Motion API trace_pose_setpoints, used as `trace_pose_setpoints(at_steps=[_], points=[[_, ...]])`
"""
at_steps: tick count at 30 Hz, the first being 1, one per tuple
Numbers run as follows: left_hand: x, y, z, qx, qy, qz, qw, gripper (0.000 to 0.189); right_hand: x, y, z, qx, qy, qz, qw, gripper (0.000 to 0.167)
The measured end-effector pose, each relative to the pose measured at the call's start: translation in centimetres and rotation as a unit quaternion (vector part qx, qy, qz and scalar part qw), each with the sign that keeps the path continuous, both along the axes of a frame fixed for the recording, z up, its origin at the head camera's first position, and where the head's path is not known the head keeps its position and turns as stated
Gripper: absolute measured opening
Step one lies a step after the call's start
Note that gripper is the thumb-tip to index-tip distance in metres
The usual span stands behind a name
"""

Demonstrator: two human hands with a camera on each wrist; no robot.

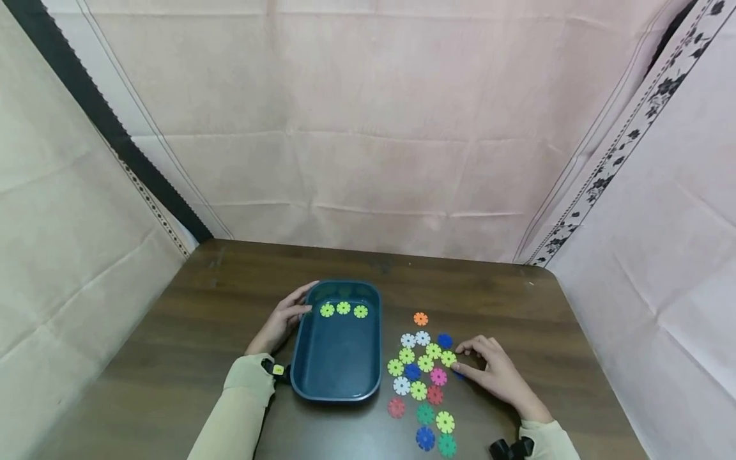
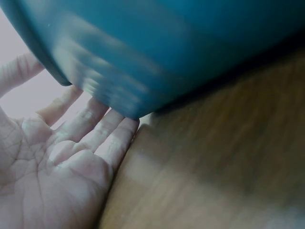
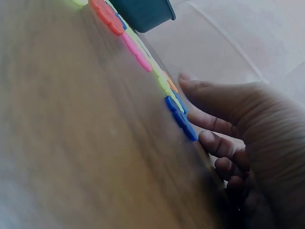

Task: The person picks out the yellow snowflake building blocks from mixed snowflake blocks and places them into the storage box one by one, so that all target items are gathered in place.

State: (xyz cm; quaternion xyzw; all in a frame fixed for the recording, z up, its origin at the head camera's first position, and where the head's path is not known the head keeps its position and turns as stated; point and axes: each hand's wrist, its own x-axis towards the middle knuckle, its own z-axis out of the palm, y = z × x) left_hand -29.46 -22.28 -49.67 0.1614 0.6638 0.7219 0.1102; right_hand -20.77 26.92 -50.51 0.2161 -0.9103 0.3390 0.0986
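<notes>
A dark blue rectangular tray (image 1: 336, 383) lies on the table, with three yellow-green flower-shaped discs (image 1: 343, 308) inside near its far end. My left hand (image 1: 285, 316) holds the tray at its far left side, thumb at the rim; in the left wrist view, its fingers (image 2: 112, 138) rest against the outer wall. To the tray's right, my right hand (image 1: 496, 370) reaches the edge of a loose group of discs, thumb and forefinger apart beside a yellow-green disc (image 1: 448, 358). A blue disc (image 3: 181, 118) lies close to the fingertips in the right wrist view, partly under the hand from above.
Several more flower discs lie flat right of the tray: an orange one (image 1: 421, 319) farthest back, a pink one (image 1: 438, 376) amid the group, a green one (image 1: 447, 445) nearest. Pale cloth (image 1: 368, 128) hangs behind the brown wooden table (image 1: 230, 281) and along both sides.
</notes>
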Motion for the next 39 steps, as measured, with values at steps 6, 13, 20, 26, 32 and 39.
trace_pose_setpoints(at_steps=[6,13,20,26,32,39], points=[[0.1,0.0,-0.1,0.005,-0.009,0.006,0.9999,0.054,0.0,0.1,0.0,0.005,-0.01,0.006,0.9999,0.027],[-0.4,0.1,0.2,0.012,-0.001,0.004,0.9999,0.053,-0.4,-0.2,0.1,0.0,0.013,-0.005,0.9999,0.035],[-0.1,-0.1,-0.3,0.008,-0.002,-0.005,1.0,0.054,0.0,-0.8,-0.4,0.015,0.009,-0.017,0.9997,0.033],[0.6,-0.1,-0.8,0.011,-0.002,-0.001,0.9999,0.053,0.4,-1.2,-0.8,0.019,0.012,-0.035,0.9991,0.033],[0.7,0.2,-0.6,0.013,-0.005,0.003,0.9999,0.053,0.3,-1.2,-0.7,0.013,0.004,-0.039,0.9991,0.029],[0.4,0.2,-0.3,0.018,-0.011,-0.002,0.9998,0.053,0.2,-1.4,-0.8,-0.015,0.005,-0.026,0.9995,0.032]])
